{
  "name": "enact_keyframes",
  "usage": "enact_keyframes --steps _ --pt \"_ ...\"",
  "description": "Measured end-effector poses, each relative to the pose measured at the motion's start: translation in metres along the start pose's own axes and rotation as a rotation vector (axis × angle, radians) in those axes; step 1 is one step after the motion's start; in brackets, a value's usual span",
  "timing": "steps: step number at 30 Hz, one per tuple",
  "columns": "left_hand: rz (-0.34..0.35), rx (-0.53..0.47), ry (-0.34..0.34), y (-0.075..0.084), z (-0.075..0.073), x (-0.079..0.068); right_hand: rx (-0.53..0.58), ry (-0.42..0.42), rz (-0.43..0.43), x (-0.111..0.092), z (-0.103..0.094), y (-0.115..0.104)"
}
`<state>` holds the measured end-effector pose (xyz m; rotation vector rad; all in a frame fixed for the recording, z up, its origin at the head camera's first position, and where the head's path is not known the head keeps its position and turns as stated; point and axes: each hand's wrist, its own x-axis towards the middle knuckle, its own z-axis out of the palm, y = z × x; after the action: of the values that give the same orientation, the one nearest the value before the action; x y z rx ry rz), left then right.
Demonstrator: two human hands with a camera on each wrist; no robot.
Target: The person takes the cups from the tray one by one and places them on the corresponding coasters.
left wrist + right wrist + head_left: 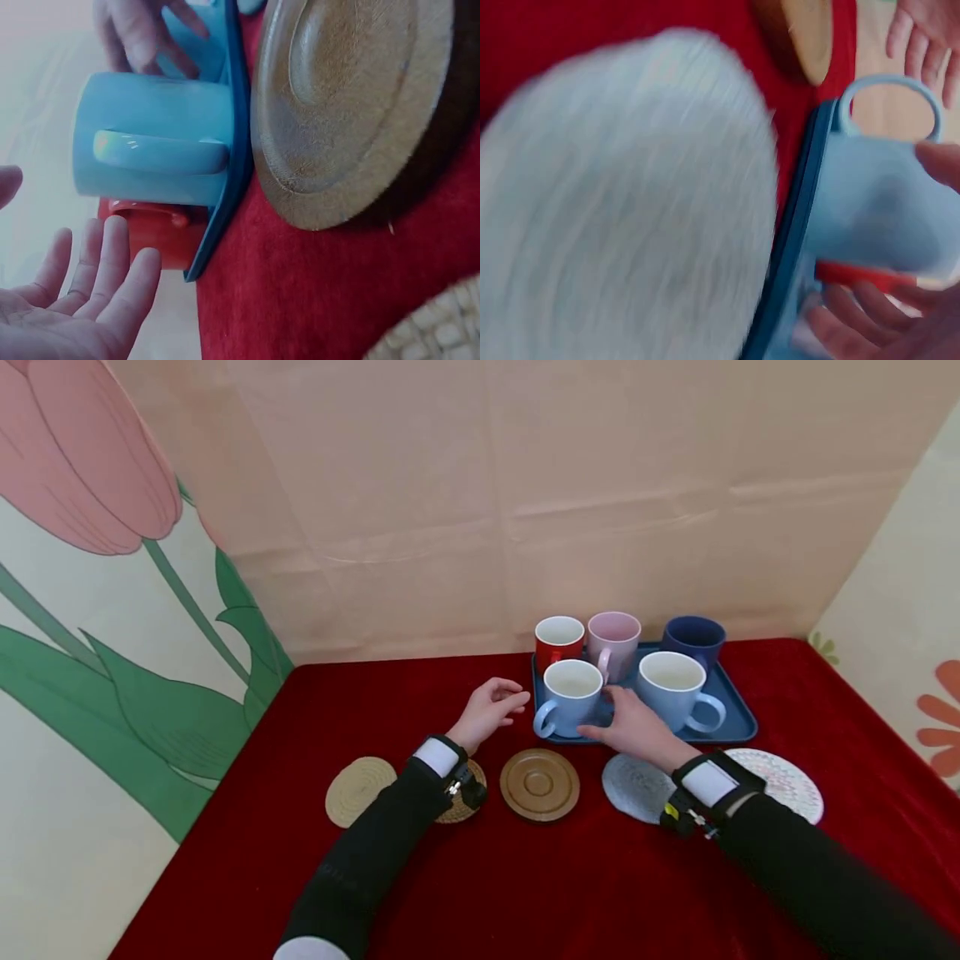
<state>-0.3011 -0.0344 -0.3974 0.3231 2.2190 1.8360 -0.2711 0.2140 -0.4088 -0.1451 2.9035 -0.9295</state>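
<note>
A light blue mug (572, 693) stands at the front left of a blue tray (738, 714), its handle pointing toward the left front. My right hand (637, 727) is at this mug's right side, thumb and fingers spread apart. In the right wrist view the thumb (939, 163) overlaps the mug's wall, while the fingers (855, 319) lie off its side. My left hand (489, 710) hovers left of the tray, fingers loosely bent and holding nothing. In the left wrist view it appears beside a red mug (161, 236). Right of my right hand stands a wider pale blue mug (670, 689).
Behind on the tray are a red mug (558, 639), a pink mug (615, 643) and a dark blue mug (693, 639). Along the front lie a straw coaster (360, 791), a partly covered woven coaster (459, 810), a wooden coaster (540, 785), a grey coaster (633, 787) and a white patterned one (795, 785).
</note>
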Motion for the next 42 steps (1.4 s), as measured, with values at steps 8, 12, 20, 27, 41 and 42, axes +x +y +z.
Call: enact_keyframes --steps 8,12,20,27,41,42 --pt "-0.044 0.077 -0.049 -0.005 0.015 0.012 -0.249 -0.084 -0.149 -0.006 -0.002 0.018" --pt "-0.058 0.091 -0.064 -0.008 0.02 0.014 -0.254 -0.076 -0.202 -0.004 -0.002 0.022" --pt "-0.053 0.041 -0.158 -0.007 0.025 0.017 -0.247 -0.102 -0.27 -0.002 -0.008 0.024" --pt "-0.034 -0.024 -0.267 -0.011 0.03 0.022 -0.265 -0.134 -0.263 -0.002 -0.013 0.021" --pt "-0.027 -0.042 -0.331 -0.012 0.04 0.015 -0.245 -0.103 -0.27 -0.01 -0.012 0.023" --pt "-0.026 -0.04 -0.32 -0.012 0.041 0.015 -0.244 -0.107 -0.27 -0.01 -0.012 0.022"
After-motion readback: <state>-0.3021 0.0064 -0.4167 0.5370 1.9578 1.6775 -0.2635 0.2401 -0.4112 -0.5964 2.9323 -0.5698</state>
